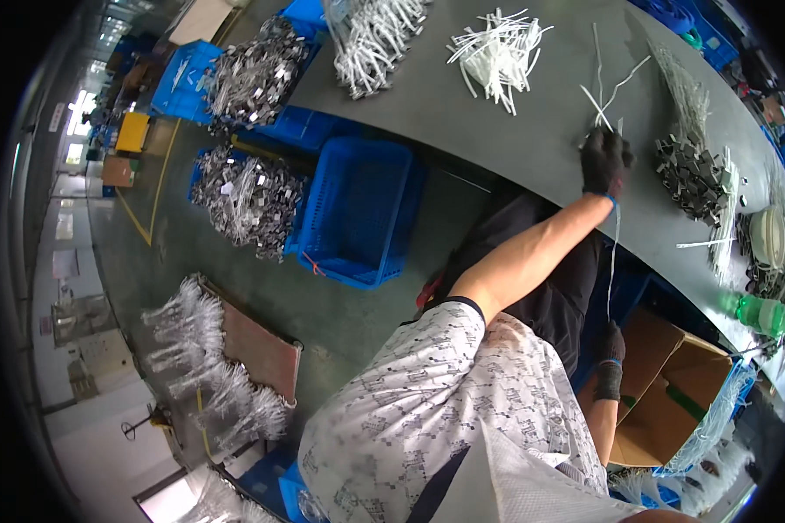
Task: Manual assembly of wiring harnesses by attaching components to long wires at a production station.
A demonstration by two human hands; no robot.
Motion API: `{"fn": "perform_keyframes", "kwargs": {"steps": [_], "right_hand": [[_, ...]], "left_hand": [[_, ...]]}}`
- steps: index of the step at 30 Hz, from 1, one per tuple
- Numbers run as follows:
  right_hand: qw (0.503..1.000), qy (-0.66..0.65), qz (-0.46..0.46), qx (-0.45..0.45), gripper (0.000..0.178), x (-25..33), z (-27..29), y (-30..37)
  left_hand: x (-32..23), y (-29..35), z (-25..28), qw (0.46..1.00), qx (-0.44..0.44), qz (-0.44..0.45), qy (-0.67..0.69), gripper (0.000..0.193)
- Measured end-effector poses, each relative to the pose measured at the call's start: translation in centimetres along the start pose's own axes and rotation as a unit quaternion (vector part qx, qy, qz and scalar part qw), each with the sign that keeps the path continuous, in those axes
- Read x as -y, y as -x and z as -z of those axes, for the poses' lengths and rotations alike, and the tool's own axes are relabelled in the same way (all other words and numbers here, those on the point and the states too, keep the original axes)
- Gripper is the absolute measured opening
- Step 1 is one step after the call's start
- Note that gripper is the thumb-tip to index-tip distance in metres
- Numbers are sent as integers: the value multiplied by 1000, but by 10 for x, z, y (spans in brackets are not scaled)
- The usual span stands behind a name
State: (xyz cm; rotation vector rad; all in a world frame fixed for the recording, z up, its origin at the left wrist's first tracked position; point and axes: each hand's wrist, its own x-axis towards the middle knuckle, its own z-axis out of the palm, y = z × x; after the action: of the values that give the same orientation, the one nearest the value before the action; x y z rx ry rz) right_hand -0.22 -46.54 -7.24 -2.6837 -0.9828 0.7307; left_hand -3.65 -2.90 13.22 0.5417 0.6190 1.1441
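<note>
My left hand [606, 163], in a dark glove, is closed over the grey table at the ends of thin pale wires [626, 80] and a short white strip [595, 106]. One thin pale wire [615, 261] stretches from it over the table edge down to my right hand [611, 347]. That hand, gloved too, is closed on the wire's lower part beside my body. A pile of short white strips [501, 59] lies on the table, left of my left hand. To its right is a bundle of clear wires [685, 96] with dark square ends [691, 179].
An open cardboard box [715, 383] stands close to my right hand. Left of me are a blue crate [358, 209] and bins heaped with metallic-ended wires [249, 196]. A green bottle [763, 315] is at the table's right. Wire bundles [227, 366] hang over a cart.
</note>
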Motion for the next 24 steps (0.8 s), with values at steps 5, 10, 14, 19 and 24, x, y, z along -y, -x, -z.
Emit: {"fn": "perform_keyframes", "kwargs": {"steps": [5, 10, 14, 19, 24], "right_hand": [[992, -75, -88, -44, 35, -27, -25, 36], [997, 0, -76, -12, 29, 56, 18, 49], [968, -144, -154, 135, 27, 54, 32, 44], [862, -499, 41, -82, 33, 201, 130, -30], [876, -329, 177, -304, 50, 222, 143, -113]], "left_hand": [[-31, -2, -22, 986, 84, -100, -106, 22], [-36, -2, 10, 921, 253, 111, -276, 21], [-10, 0, 3, 894, 290, 142, -310, 24], [25, 30, 21, 859, 289, 34, -420, 25], [34, 59, 25, 803, 341, -20, -488, 27]]}}
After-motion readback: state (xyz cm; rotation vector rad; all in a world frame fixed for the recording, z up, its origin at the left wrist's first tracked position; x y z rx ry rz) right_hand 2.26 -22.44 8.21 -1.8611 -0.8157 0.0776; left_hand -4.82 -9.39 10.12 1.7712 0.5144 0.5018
